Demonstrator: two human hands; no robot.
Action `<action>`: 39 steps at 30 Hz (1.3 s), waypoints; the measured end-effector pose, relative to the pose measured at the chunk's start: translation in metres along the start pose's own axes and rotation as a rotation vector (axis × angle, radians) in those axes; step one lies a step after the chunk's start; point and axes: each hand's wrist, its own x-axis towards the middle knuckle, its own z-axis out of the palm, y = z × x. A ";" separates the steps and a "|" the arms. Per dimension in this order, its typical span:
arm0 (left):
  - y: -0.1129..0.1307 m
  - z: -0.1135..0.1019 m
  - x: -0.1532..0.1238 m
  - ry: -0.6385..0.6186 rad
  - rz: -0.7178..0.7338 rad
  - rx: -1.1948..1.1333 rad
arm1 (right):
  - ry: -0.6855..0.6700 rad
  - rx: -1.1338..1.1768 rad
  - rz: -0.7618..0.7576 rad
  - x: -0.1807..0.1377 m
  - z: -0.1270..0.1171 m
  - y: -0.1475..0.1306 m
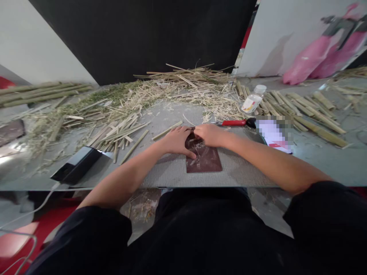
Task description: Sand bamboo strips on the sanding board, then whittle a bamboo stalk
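A dark brown square pad (204, 162) lies on the grey table in front of me, with pale shavings on its upper part. My left hand (179, 140) rests at the pad's left edge, fingers stretched forward and thumb spread out over the pad. Close beside it, my right hand (208, 134) is closed in a fist over the pad's top right corner. What its fingers hold is hidden. Just beyond the right hand lies a tool with a red and black handle (233, 123), its thin metal end pointing left. A single bamboo strip (168, 130) lies beyond my left hand.
Split bamboo strips (122, 131) lie at left, near a black box-shaped device (77, 164) with a cable. Shavings (177, 89) heap along the back. At right are a clear bottle (254, 100), a lit phone (275, 135), bamboo pieces (309, 109) and pink spray bottles (308, 59).
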 end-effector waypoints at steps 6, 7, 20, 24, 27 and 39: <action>0.002 -0.001 0.000 0.003 -0.004 0.010 | 0.018 -0.006 0.008 0.000 -0.001 0.005; 0.002 0.000 0.000 0.009 -0.005 0.007 | 0.017 0.003 -0.029 0.001 -0.001 0.003; 0.003 0.000 0.003 0.012 -0.010 0.027 | 0.006 -0.003 -0.013 0.000 0.001 0.006; 0.001 0.002 0.005 0.001 -0.003 0.038 | 0.031 -0.010 0.061 0.000 0.001 0.006; 0.001 0.003 0.006 0.022 -0.011 0.032 | 0.015 0.026 -0.035 0.004 0.003 -0.005; 0.002 0.005 0.007 0.041 -0.017 0.033 | 0.028 0.110 -0.093 0.007 0.009 0.007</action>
